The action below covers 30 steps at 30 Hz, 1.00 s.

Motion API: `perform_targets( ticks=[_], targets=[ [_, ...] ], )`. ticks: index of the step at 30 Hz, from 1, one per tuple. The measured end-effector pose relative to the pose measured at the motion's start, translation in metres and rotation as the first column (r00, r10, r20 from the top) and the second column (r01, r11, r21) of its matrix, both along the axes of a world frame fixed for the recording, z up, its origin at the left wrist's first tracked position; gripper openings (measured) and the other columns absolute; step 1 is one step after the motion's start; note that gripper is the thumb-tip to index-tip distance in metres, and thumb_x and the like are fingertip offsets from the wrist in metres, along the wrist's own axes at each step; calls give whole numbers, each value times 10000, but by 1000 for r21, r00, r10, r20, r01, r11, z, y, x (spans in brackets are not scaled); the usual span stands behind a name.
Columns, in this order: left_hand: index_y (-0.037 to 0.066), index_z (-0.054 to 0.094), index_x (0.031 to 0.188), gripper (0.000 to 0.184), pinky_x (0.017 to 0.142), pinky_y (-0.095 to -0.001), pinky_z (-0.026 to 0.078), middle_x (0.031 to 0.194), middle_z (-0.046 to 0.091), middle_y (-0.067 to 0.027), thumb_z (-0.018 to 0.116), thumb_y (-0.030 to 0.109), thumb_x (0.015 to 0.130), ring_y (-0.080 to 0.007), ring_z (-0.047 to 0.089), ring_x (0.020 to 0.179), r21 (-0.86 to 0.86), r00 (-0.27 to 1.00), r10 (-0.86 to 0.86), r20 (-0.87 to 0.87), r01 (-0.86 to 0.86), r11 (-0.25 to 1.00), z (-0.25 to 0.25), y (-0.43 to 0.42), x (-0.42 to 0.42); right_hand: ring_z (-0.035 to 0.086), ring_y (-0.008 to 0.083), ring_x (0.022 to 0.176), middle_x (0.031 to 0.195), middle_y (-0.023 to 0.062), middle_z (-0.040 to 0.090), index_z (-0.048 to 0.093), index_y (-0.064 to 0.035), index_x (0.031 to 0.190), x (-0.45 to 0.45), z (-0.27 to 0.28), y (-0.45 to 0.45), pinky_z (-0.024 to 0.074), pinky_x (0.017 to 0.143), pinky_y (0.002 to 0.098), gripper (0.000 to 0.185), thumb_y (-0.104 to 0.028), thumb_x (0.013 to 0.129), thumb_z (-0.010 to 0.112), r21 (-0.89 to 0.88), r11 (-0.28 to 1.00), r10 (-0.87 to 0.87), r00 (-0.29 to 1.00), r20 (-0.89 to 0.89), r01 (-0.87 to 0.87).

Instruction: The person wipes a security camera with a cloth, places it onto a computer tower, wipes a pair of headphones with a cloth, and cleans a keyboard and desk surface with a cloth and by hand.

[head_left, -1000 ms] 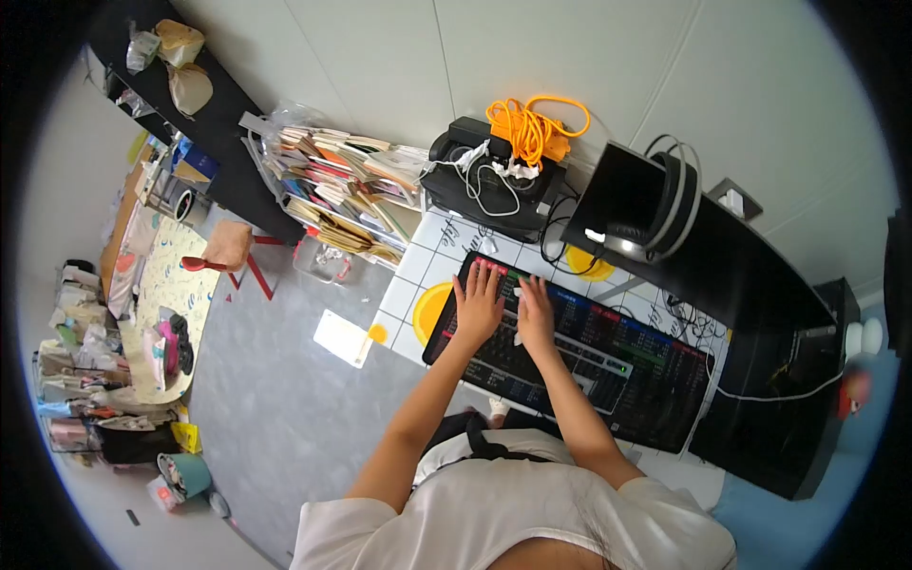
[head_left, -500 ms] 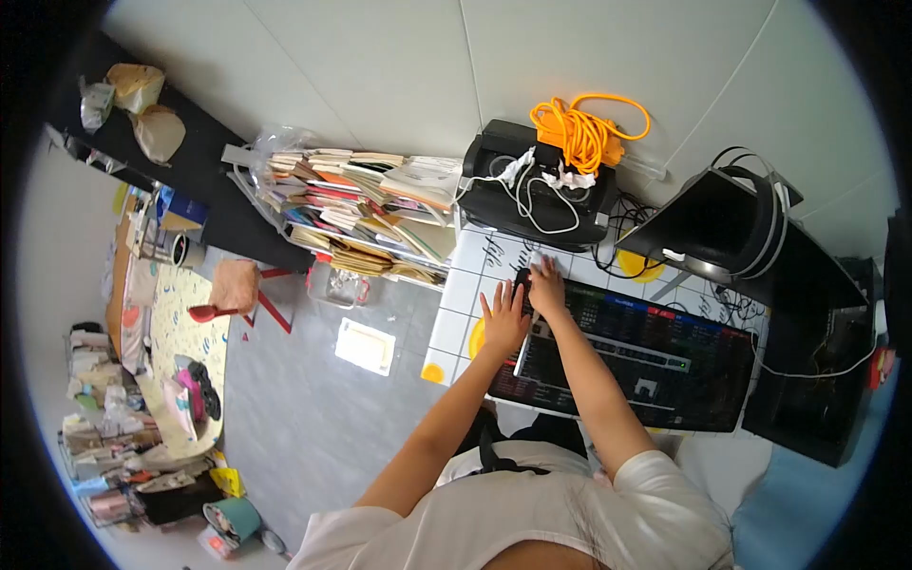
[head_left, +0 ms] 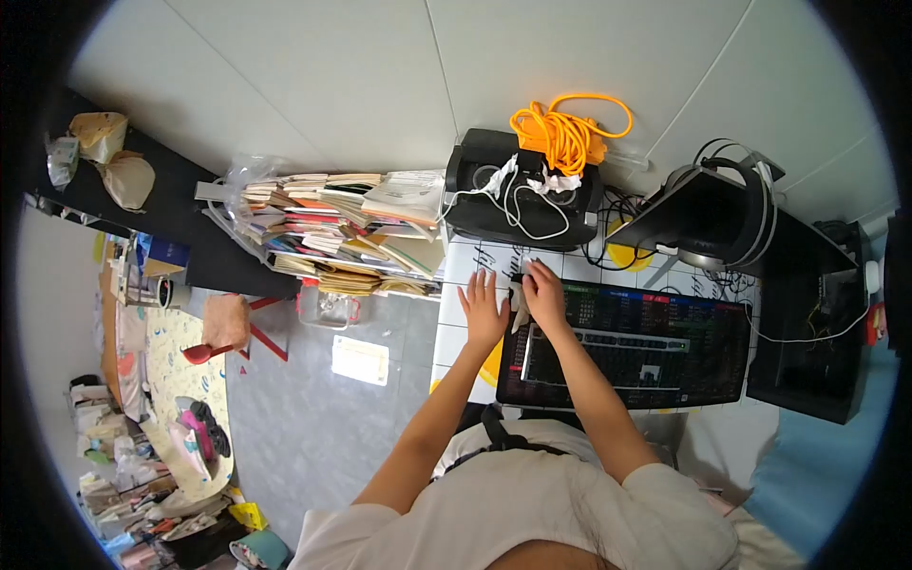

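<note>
My left hand lies flat with fingers spread on the white tiled-pattern tabletop. Just to its right, my right hand rests by the left edge of the dark desk mat, its fingers extended and slightly bent. A small pale, crumpled-looking piece shows between the two hands; I cannot make out its kind. A bit of white is at the right fingertips, too small to name. On the mat, right of my right wrist, lies a keyboard.
A black device with white cables and an orange coiled cord stands behind the hands. Right of it are a monitor and a black computer case. Stacked papers fill a rack to the left; a red-legged stool is beyond.
The view has shifted a little. My hands have moved slightly apart, and the pale piece now shows between them. My right hand has drawn back a little toward me.
</note>
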<state>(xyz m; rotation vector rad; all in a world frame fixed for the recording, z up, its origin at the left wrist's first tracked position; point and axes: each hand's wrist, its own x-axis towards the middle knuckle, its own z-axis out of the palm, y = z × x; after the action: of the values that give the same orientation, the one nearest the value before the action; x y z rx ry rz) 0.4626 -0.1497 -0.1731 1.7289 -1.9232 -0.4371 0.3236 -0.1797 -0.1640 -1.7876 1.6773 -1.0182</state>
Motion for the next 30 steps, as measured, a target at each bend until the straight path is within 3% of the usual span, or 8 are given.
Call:
perform_targets(
  ticks=[3,6,10,16,22,25,27,30],
  targets=[
    [59,322,1309,615,1041,-525,67,1349,322,-155,570,138,752,-340,229,1274,-96,992,63,-107,-74,993,33,-20,-7,485,327,1085,1170,170,515,538,35,1100,-4,45,-20,390,908,397,314,-68,804,531,-259,960,-129,990,-63,109],
    [66,326,1309,615,1042,-521,72,1358,305,-152,566,101,744,-339,228,1274,-165,987,24,-156,-50,985,62,-47,-21,422,293,1165,1230,124,482,494,-1,1175,-10,74,-52,337,947,394,367,-53,812,499,-347,933,-159,975,-158,95],
    [78,365,1289,585,1043,-515,67,1371,283,-153,567,92,740,-330,217,1283,-239,987,-61,-152,23,971,94,-80,-38,390,283,1195,1261,97,464,515,-14,1159,-16,92,-75,288,975,416,349,-87,817,499,-343,937,-151,963,-221,68],
    [69,335,1310,642,1046,-521,63,1395,254,-149,548,74,704,-319,185,1312,-234,975,-219,-27,206,950,89,-109,-50,329,320,1235,1311,158,389,582,-140,1115,-23,73,-99,256,998,455,303,-149,818,525,-283,958,-131,946,-295,45],
    [51,293,1330,695,1039,-532,90,1395,259,-146,574,121,698,-314,190,1314,-209,973,-229,-8,222,952,73,-111,-50,381,232,1219,1255,143,457,549,-21,1091,-25,63,-105,247,1016,445,269,-109,853,461,-207,974,-147,946,-289,88],
    [53,282,1337,711,1035,-541,85,1398,256,-135,578,127,695,-304,187,1317,-208,970,-240,47,245,947,74,-110,-46,407,280,1186,1235,153,472,525,-17,1133,-24,66,-98,294,987,410,294,-89,855,460,-253,964,-142,961,-239,80],
    [56,279,1340,716,1034,-549,70,1398,260,-123,577,129,693,-296,189,1317,-202,966,-242,85,255,946,74,-111,-44,429,312,1156,1220,165,481,516,-1,1136,-20,71,-84,337,956,381,286,-87,873,447,-210,958,-199,980,7,196],
    [56,325,1318,632,1000,-501,172,1365,316,-130,569,198,752,-309,272,1266,-256,969,-224,104,243,936,78,-112,-44,463,346,1103,1213,187,474,497,46,1123,-13,75,-62,386,904,381,278,-38,864,437,-212,933,-259,951,169,291]
  ],
)
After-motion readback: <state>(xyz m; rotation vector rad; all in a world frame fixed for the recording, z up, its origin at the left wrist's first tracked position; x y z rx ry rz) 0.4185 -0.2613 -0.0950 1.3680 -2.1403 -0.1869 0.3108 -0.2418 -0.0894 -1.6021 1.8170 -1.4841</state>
